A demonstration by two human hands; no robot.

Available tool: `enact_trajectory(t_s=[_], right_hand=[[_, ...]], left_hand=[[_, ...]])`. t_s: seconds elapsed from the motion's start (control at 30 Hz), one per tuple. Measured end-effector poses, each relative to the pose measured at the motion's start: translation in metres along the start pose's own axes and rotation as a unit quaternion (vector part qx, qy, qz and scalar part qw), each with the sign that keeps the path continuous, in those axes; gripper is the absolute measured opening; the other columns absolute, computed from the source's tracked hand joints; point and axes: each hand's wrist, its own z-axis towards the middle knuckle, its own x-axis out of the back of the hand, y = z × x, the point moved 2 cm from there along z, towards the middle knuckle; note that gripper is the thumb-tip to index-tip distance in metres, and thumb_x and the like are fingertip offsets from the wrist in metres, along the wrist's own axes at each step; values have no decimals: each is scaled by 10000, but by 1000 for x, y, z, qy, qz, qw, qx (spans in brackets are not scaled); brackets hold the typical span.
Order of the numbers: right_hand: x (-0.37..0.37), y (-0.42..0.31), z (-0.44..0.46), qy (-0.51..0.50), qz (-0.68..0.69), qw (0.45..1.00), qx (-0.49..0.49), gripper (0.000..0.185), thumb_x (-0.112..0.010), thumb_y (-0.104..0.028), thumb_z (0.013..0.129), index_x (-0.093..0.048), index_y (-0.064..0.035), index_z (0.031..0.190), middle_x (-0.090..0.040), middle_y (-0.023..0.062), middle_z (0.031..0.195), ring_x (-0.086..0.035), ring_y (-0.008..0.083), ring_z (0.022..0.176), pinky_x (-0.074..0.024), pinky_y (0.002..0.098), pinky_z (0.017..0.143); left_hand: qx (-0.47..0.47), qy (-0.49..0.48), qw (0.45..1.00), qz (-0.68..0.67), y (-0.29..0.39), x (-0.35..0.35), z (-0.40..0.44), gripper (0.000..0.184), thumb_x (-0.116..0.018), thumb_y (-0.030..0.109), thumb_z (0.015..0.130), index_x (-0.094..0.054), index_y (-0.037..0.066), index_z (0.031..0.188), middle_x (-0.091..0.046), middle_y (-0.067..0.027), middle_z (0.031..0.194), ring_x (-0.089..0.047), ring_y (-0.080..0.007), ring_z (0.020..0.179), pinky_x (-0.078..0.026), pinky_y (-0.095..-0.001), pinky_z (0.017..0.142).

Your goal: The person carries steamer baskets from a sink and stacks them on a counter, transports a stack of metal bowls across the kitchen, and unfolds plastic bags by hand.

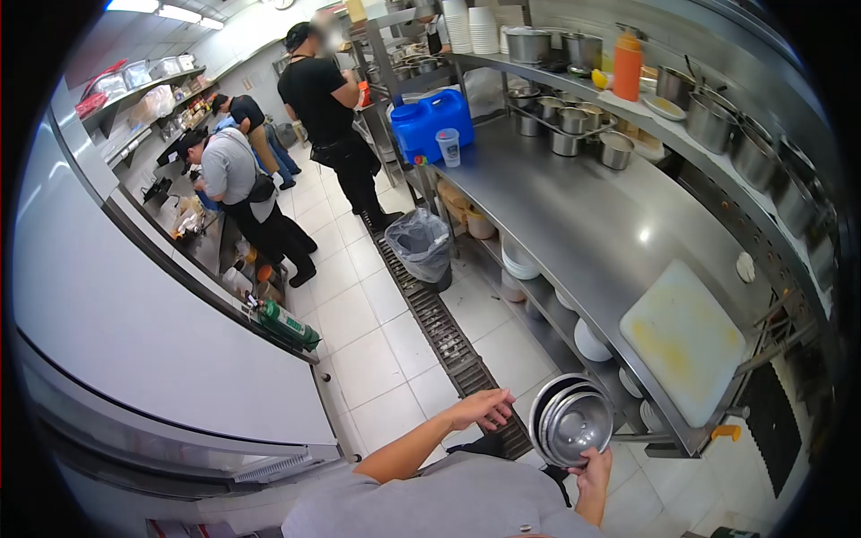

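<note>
1. Several nested metal bowls (581, 427) held near the steel worktable (583, 211).
2. Person's right hand (593, 470): fingers clasping the bowls at the rim.
3. Left hand (482, 410): fingers loosely parted, released, near the bowls.

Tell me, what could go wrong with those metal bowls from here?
The nested bowls might slip, since only the right hand holds them; the left hand is apart from them. They could also knock the counter close by, or bump the white cutting board lying near its edge.
</note>
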Motion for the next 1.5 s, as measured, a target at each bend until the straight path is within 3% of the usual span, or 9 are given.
enact_trajectory(t_s=[0.23, 0.27, 0.43, 0.7, 1.1, 1.33, 1.37, 1.4, 1.5], right_hand=[[91, -8, -58, 49, 6, 998, 37, 564, -520, -19, 671, -449, -24, 1230, -604, 163, 954, -629, 266, 539, -515, 335, 297], [114, -12, -70, 82, 15, 995, 59, 562, -521, -22, 657, -475, -18, 1217, -608, 159, 953, -625, 252, 534, -507, 331, 293], [231, -31, -139, 158, 58, 980, 101, 589, -506, -1, 724, -413, -14, 1305, -604, 135, 861, -617, 209, 561, -473, 316, 308], [394, -67, -182, 333, 102, 923, 167, 348, -556, -32, 735, -434, -11, 1060, -554, 119, 741, -567, 182, 479, -448, 308, 285], [643, -199, -107, 489, 171, 821, 239, 326, -594, -255, 946, -448, -66, 1168, -623, 90, 902, -590, 150, 624, -456, 250, 501], [746, -75, -114, 601, 39, 795, -69, 139, -588, -203, 920, -531, -81, 957, -597, 26, 770, -575, 154, 552, -455, 284, 463], [760, -14, -111, 561, -151, 797, -166, 329, -545, -341, 908, -586, -22, 977, -631, 190, 958, -642, 352, 825, -523, 454, 698], [766, 31, -104, 463, -246, 801, -289, 405, -501, -393, 916, -615, -21, 1029, -615, 238, 1087, -598, 421, 981, -487, 516, 824], [744, 150, -78, 303, -271, 844, -351, 423, -501, -381, 917, -614, -21, 1109, -615, 239, 1087, -583, 407, 1030, -470, 484, 903]], left_hand=[[3, -152, 973, 172, 25, -122, 25, 534, -525, 506, 952, -503, 74, 1265, -567, -62, 1069, -585, -167, 936, -531, -351, 777], [20, -179, 969, 172, 20, -145, 40, 445, -600, 359, 944, -520, 50, 1254, -578, -56, 1062, -577, -132, 949, -552, -311, 755], [68, -262, 949, 161, -24, -283, 95, 384, -681, 242, 873, -523, 27, 1150, -568, -70, 1042, -582, -172, 913, -583, -376, 726], [110, -283, 939, 162, -53, -517, 146, 532, -587, -30, 754, -470, -20, 1272, -626, -133, 1062, -676, -228, 859, -616, -352, 656], [79, -380, 903, 183, -36, -857, 369, 498, -548, -57, 728, -488, -27, 1221, -656, -142, 900, -692, -246, 689, -628, -411, 558], [68, -334, 907, 248, -11, -993, 504, 328, -563, -5, 748, -519, -3, 1073, -611, -118, 923, -666, -259, 758, -600, -444, 611], [60, -338, 904, 257, -15, -1000, 532, 310, -564, 3, 769, -527, 6, 1076, -619, -120, 948, -669, -262, 783, -600, -445, 619], [75, -307, 916, 250, -8, -1011, 546, 283, -566, 0, 786, -537, 12, 1067, -634, -117, 948, -672, -258, 792, -600, -437, 617], [67, -289, 925, 238, -20, -1006, 640, 395, -546, -35, 827, -524, 28, 1216, -656, -88, 987, -650, -199, 781, -553, -336, 619]])
